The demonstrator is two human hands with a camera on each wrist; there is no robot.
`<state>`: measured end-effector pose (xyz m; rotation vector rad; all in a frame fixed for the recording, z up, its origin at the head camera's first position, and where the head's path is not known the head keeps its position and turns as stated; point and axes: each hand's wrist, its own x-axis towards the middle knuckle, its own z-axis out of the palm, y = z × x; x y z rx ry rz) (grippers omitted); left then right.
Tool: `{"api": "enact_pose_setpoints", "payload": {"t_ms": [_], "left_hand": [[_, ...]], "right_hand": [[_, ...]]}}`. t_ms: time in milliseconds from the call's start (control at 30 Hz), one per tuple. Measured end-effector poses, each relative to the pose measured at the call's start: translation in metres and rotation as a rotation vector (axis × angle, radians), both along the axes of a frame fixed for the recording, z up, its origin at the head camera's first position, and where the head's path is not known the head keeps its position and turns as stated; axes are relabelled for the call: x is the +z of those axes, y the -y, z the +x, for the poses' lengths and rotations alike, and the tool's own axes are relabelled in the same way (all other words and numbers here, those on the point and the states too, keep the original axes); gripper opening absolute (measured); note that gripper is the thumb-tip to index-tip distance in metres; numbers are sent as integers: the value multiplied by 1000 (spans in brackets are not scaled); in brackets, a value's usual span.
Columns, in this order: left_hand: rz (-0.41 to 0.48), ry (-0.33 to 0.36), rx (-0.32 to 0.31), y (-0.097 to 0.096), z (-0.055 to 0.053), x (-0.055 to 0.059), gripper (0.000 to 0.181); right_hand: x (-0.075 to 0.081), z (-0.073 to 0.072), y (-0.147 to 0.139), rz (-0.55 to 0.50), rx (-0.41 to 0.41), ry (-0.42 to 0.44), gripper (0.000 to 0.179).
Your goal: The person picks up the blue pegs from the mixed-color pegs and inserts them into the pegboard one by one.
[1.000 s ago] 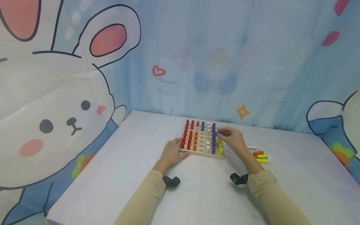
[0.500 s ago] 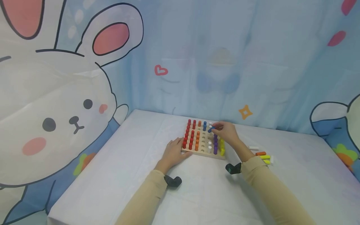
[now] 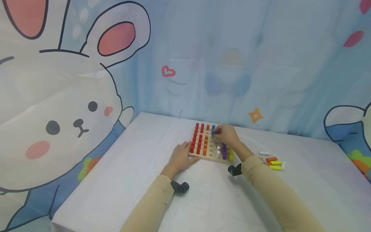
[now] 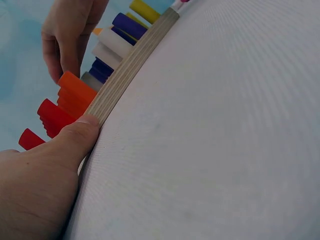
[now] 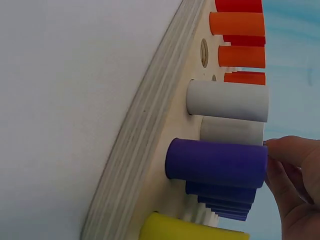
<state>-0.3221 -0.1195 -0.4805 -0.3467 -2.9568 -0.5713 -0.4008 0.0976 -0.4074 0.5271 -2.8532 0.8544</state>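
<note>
A wooden pegboard (image 3: pixel 208 158) carries upright pegs in coloured columns: red (image 3: pixel 198 150), orange (image 3: pixel 204 151), blue, white (image 3: pixel 218 154), purple (image 3: pixel 224 155) and yellow (image 3: pixel 231 155). My left hand (image 3: pixel 179 158) holds its near left corner, thumb (image 4: pixel 82 135) against the front edge. Over the blue column, my right hand (image 3: pixel 228 135) pinches a blue peg (image 3: pixel 213 134) between thumb and fingers, just nearer me than the standing blue pegs. Bare holes show in that column below it. The right hand covers the far part of the white and purple columns; in the right wrist view, pegs hide its fingertips.
Loose pegs lie on the white-covered table (image 3: pixel 116 180) right of the board: a white one (image 3: pixel 264 153), an orange one (image 3: pixel 271 159) and yellow ones (image 3: pixel 275 168). A printed curtain (image 3: pixel 185 93) hangs right behind the table.
My right hand has carried the blue peg leftward across the board, from over the purple column to the blue column. The left hand has stayed at the corner; the head view shifted slightly.
</note>
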Motion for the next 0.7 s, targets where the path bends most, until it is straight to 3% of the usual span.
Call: {"api": "enact_pose_setpoints", "payload": {"t_ms": [200,433,700], "left_hand": [[5,-17,-16,1,1,2,83],[-25,-39,-12,1,-1,5,83],[-34,-14,-9,0,-2,0,85]], "right_hand": [[1,-8,9,105,-18,42,23],[5,-11,14,212,14,21,24],[6,-12,19,271,-14,75,24]]}}
